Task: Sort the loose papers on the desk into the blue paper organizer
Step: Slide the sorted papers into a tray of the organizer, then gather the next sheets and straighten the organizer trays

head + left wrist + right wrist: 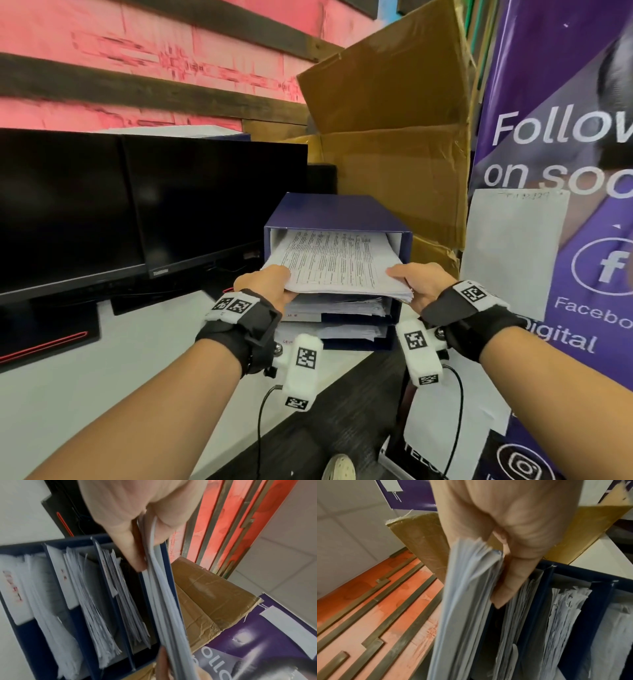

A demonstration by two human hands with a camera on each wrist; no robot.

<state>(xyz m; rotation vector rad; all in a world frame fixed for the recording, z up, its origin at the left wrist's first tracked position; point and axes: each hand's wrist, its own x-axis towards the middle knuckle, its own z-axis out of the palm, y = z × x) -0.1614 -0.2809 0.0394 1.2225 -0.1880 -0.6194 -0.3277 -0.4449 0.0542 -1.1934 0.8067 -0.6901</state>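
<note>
Pinching the floppy paper stack [337, 265] at both near corners, your hands should support underneath entering the blue organizer [334, 213].

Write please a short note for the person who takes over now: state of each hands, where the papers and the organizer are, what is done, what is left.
Left hand: grips the left near corner of the paper stack.
Right hand: grips the right near corner of the same stack.
The stack is partly inside the top compartment of the blue organizer, which stands on the white desk; its near edge sticks out.
Done: the lower compartments already hold papers.
Left: push this stack fully in and let go. No other loose papers show on the visible part of the desk.
</note>
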